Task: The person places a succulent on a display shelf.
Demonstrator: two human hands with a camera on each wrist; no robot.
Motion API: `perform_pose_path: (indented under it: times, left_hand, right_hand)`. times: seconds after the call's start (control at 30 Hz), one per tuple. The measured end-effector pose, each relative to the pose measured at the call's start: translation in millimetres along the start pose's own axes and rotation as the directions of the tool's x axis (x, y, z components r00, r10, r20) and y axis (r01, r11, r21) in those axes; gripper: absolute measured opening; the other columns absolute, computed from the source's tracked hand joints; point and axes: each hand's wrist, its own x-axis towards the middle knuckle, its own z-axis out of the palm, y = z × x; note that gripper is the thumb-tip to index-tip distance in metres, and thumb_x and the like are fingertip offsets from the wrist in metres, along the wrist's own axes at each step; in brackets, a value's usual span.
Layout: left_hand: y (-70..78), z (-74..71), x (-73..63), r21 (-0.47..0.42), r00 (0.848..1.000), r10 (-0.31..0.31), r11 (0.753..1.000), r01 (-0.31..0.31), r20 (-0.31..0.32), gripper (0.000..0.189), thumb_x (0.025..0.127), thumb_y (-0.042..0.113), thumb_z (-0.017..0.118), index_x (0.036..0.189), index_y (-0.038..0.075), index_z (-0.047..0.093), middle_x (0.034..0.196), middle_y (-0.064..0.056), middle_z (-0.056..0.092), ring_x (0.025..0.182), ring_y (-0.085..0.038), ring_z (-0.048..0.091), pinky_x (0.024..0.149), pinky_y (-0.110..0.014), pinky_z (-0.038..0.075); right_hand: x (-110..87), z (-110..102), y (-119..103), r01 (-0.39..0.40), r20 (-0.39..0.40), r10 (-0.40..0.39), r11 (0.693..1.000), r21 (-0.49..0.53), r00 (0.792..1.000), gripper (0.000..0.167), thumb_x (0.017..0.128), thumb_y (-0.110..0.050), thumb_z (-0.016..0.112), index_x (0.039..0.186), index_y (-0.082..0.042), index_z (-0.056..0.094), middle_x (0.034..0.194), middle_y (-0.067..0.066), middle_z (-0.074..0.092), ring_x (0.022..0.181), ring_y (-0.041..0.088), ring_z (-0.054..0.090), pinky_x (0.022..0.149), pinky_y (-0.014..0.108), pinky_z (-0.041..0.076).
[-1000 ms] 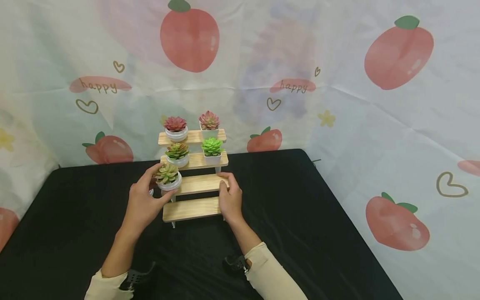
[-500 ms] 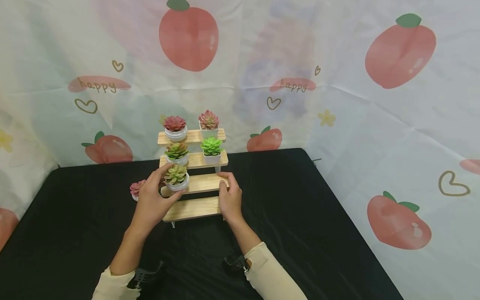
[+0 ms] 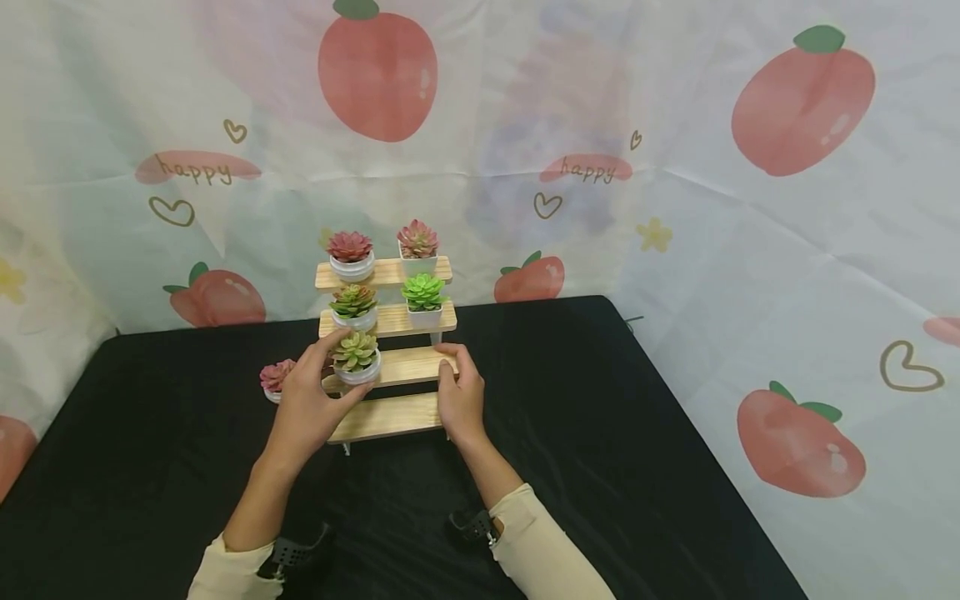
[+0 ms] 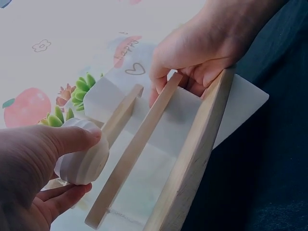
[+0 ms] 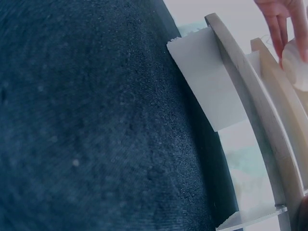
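Observation:
My left hand (image 3: pixel 303 404) pinches a white round pot with a pale green succulent (image 3: pixel 356 353) between thumb and fingers. The pot is upright at the left end of the second-lowest tier of a wooden shelf stand (image 3: pixel 390 415). In the left wrist view, the ribbed pot wall (image 4: pixel 85 163) shows between thumb and fingertips. At the stand's right side, my right hand (image 3: pixel 462 398) grips the ends of the lower boards, its thumb toward the front. The left wrist view shows its fingers (image 4: pixel 195 84) curled around the board's end.
Upper tiers carry a red succulent (image 3: pixel 350 254), a pink one (image 3: pixel 418 247), a reddish-green one (image 3: pixel 355 307) and a bright green one (image 3: pixel 424 299). A pink potted succulent (image 3: pixel 275 379) sits on the black tabletop (image 3: pixel 150 450) left of the stand. A printed cloth (image 3: pixel 480 100) hangs behind.
My left hand has moved right with the green succulent, from beside the tier's left end to over it. The pink succulent on the table has come into sight. My right hand stays put.

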Motion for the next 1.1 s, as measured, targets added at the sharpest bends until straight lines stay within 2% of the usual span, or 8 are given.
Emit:
perform_pose_path:
  times: [0.13,0.37,0.57,0.77,1.1]
  left_hand:
    - [-0.8,0.8,0.0,0.016,1.0,0.004,1.0,-0.004,0.008,0.086,0.072,0.0,0.095,0.147,0.006,0.053,0.133,-0.02,0.059,0.114,-0.036,0.061,0.089,-0.055,0.054]
    - [-0.5,1.0,0.0,0.038,1.0,-0.006,0.999,0.005,0.026,0.086,0.072,0.001,0.095,0.146,0.005,0.053,0.131,-0.021,0.06,0.112,-0.036,0.061,0.087,-0.054,0.056]
    - [-1.0,1.1,-0.7,0.052,0.999,-0.021,0.998,0.019,0.039,0.086,0.073,0.002,0.094,0.147,0.005,0.051,0.132,-0.022,0.059,0.116,-0.037,0.058,0.091,-0.057,0.052]
    - [-1.4,0.8,-1.3,0.062,0.999,-0.017,0.998,0.014,0.038,0.086,0.073,0.002,0.094,0.147,0.005,0.051,0.133,-0.021,0.059,0.12,-0.037,0.057,0.095,-0.058,0.05]
    - [-2.8,1.8,-1.2,0.061,1.0,-0.004,0.998,0.003,0.022,0.086,0.072,0.001,0.095,0.146,0.004,0.052,0.132,-0.022,0.059,0.117,-0.037,0.058,0.094,-0.057,0.05]
  right_hand:
    - [-0.3,-0.1,0.5,-0.009,0.0,0.009,1.0,-0.001,1.0,0.029,0.103,-0.007,0.049,0.122,-0.015,0.07,0.069,0.003,0.048,0.048,0.01,0.04,0.05,0.03,0.037]
    - [0.0,0.1,0.9,-0.002,-0.001,0.002,1.0,0.007,1.0,0.029,0.103,-0.006,0.05,0.123,-0.014,0.07,0.09,0.004,0.063,0.053,0.013,0.046,0.055,0.032,0.041]
    - [0.0,0.1,-0.6,0.003,0.003,-0.003,1.0,0.003,1.0,0.03,0.103,-0.006,0.049,0.123,-0.013,0.07,0.082,0.005,0.057,0.05,0.012,0.042,0.053,0.032,0.039]
    - [-0.5,0.0,-1.7,0.001,0.006,-0.001,1.0,0.007,1.0,0.03,0.103,-0.006,0.049,0.123,-0.013,0.07,0.083,0.004,0.057,0.05,0.012,0.04,0.053,0.031,0.038]
    - [-0.2,-0.3,-2.5,0.002,0.002,-0.002,1.0,-0.005,1.0,0.029,0.103,-0.005,0.049,0.124,-0.011,0.07,0.08,0.002,0.055,0.051,0.011,0.041,0.055,0.031,0.039]
